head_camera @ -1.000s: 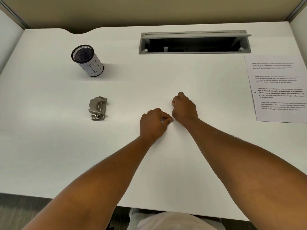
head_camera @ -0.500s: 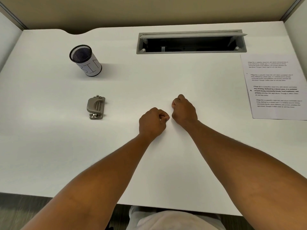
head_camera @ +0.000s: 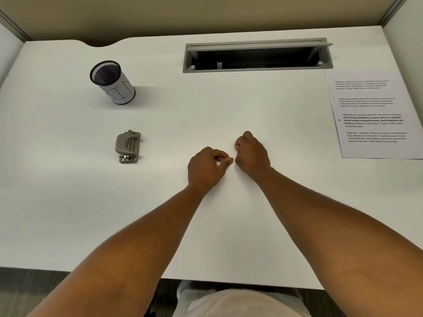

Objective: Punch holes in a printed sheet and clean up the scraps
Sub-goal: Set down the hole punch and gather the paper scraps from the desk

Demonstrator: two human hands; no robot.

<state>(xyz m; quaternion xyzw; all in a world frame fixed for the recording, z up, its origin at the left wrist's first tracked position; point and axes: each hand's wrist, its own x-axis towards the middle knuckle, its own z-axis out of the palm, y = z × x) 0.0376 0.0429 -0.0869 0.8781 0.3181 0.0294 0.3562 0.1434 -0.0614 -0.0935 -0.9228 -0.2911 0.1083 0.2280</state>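
The printed sheet [head_camera: 375, 115] lies flat at the right edge of the counter [head_camera: 206, 106], with what look like small holes down its left margin, and the hole punch [head_camera: 127, 146] sits apart on the left, so the punching appears done. Both hands work mid-counter, close together: the left hand [head_camera: 207, 167] curls with thumb and fingertips pinched, the right hand [head_camera: 251, 152] is loosely fisted; whether either holds scraps I cannot tell. The scraps, too small to see, likely still need carrying to the mesh cup labelled BIN [head_camera: 112, 82].
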